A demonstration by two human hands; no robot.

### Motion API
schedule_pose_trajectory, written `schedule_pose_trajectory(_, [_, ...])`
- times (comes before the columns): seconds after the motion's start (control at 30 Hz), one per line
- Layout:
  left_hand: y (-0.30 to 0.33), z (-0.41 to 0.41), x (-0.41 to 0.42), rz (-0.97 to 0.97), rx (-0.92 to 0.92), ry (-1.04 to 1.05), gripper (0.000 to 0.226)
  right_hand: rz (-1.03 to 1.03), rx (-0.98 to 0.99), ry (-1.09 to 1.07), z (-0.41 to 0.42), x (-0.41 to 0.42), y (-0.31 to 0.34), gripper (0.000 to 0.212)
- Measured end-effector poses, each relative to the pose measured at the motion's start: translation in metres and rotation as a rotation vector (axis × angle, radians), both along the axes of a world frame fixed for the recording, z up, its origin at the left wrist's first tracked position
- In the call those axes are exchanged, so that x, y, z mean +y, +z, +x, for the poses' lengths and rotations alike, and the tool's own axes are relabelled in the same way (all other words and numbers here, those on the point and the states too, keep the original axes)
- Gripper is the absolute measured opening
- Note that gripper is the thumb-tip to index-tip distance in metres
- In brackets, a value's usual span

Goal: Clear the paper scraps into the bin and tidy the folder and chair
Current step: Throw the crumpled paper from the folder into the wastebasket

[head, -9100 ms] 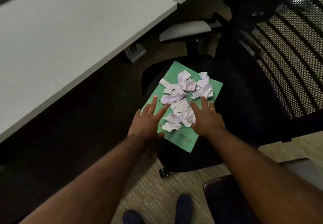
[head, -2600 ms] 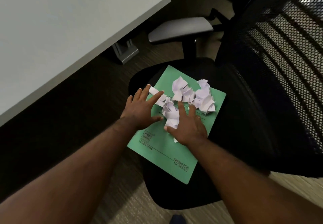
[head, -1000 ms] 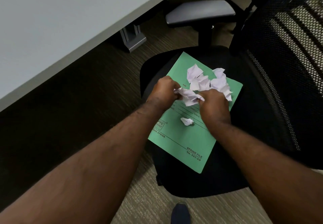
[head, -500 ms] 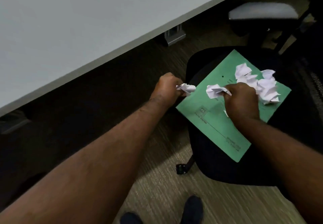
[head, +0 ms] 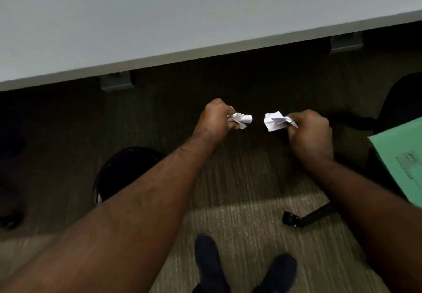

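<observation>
The single head-worn camera is looking steeply down, close over the forearms, facing the counter (head: 137, 18) edge and floor (head: 239, 212).

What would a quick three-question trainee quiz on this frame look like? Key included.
1. True or false: both hands are empty.
2. Which object lies at the right edge of the view? A) a green folder B) a red box C) a laptop
3. Fill in: the dark round bin sits on the floor, partly hidden behind the left ____.

Key:
1. False. The left hand is closed on a paper scrap, and the right hand on another scrap.
2. A. The green folder lies on the chair, cut off by the frame edge.
3. Forearm. The bin shows beside the left forearm, below the desk.
</observation>
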State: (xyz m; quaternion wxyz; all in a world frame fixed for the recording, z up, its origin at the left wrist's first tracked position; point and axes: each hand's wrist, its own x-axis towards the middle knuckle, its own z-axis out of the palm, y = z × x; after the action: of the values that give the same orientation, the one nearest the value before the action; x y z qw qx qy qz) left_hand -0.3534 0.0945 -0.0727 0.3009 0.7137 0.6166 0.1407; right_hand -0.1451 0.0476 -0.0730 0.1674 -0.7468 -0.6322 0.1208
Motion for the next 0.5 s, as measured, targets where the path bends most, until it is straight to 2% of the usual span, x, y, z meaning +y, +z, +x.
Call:
schedule_pose_trajectory(0.27, [-0.034, -0.170, -0.055, -0.102, 0.072, 0.274, 0.027, -0.035, 0.162, 0.246, -0.173, -0.002, -0.035, 0.016])
schedule_pose_trajectory(0.5, [-0.062, -0.252, -0.108, -0.206, 0.157, 0.421, 0.027, -0.116, 0.200, 0.407, -0.268, -0.038, -0.064, 0.013])
